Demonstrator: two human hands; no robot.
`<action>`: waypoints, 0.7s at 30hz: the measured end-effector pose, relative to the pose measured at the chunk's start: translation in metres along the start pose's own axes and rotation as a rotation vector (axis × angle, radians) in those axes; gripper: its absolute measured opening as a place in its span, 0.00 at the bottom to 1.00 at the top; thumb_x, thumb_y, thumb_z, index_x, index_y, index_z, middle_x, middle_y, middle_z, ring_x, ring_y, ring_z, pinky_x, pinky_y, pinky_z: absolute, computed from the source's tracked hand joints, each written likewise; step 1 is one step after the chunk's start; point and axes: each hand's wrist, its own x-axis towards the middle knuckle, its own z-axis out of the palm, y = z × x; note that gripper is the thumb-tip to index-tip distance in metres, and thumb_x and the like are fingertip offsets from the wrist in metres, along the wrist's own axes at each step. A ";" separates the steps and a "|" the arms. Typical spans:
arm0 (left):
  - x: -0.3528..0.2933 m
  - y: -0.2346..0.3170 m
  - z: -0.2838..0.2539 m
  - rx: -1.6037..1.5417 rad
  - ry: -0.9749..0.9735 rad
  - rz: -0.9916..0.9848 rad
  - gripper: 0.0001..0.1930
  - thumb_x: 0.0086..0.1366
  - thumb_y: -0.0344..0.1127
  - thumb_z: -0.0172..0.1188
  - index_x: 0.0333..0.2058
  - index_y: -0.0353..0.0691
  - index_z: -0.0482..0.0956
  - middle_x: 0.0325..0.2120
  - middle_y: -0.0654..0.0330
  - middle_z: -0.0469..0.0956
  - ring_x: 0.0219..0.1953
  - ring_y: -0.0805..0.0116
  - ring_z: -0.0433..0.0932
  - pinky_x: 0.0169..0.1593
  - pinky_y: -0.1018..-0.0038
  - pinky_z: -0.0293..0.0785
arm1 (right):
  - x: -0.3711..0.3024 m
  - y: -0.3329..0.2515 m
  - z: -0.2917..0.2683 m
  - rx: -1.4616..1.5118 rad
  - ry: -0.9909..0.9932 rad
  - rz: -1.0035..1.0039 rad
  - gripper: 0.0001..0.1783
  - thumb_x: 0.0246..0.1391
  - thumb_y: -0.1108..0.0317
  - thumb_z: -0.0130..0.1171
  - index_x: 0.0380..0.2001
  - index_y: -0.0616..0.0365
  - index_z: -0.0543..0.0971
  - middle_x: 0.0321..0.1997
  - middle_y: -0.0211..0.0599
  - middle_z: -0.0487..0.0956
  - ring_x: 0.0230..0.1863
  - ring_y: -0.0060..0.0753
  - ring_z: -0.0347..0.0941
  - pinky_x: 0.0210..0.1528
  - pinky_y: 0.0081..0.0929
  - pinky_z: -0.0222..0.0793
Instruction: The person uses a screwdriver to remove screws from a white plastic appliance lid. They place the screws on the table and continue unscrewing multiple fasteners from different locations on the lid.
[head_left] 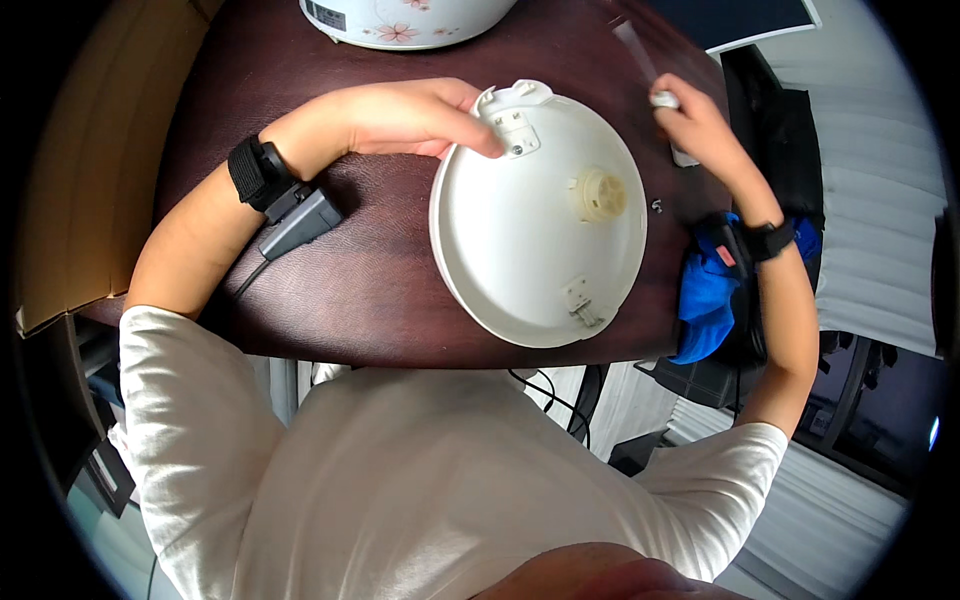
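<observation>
A round white plastic lid (530, 240) lies with its hollow underside up near the table's front edge. My left hand (440, 118) grips its far-left rim by the hinge tab, the thumb on a small screwed plate (516, 135) inside. A cream round fitting (602, 195) stands out of the lid's right half, and a latch part (582, 303) sits near its front rim. To the right of the lid, my right hand (692, 120) is closed around a white-handled tool that looks like a screwdriver (635, 52). Its pale shaft is blurred and points away from me, apart from the lid.
A small metal screw or fitting (656, 206) lies right of the lid. The white flower-patterned appliance body (410, 25) stands at the far edge of view on the dark red table (380, 270). Blue cloth (706, 310) hangs by the table's right edge; a cardboard box (110, 150) stands left.
</observation>
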 end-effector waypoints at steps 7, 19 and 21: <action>-0.012 0.035 0.043 0.007 0.359 0.117 0.14 0.59 0.32 0.56 0.42 0.29 0.76 0.33 0.60 0.80 0.31 0.78 0.77 0.35 0.83 0.74 | -0.083 -0.112 -0.002 -0.049 0.103 -0.057 0.11 0.63 0.68 0.49 0.28 0.63 0.70 0.16 0.33 0.67 0.16 0.21 0.65 0.19 0.21 0.59; -0.042 0.061 0.087 0.329 0.562 0.418 0.18 0.70 0.37 0.50 0.54 0.33 0.71 0.39 0.63 0.78 0.40 0.81 0.74 0.44 0.82 0.72 | -0.106 -0.165 0.070 0.003 0.117 -0.092 0.16 0.64 0.64 0.45 0.24 0.62 0.68 0.18 0.51 0.70 0.21 0.55 0.69 0.23 0.41 0.60; -0.046 0.065 0.094 0.375 0.584 0.443 0.18 0.70 0.37 0.50 0.53 0.33 0.71 0.39 0.63 0.78 0.40 0.81 0.74 0.45 0.82 0.71 | -0.103 -0.167 0.069 -0.021 0.141 -0.103 0.15 0.64 0.65 0.45 0.24 0.62 0.68 0.18 0.51 0.70 0.21 0.54 0.69 0.23 0.42 0.61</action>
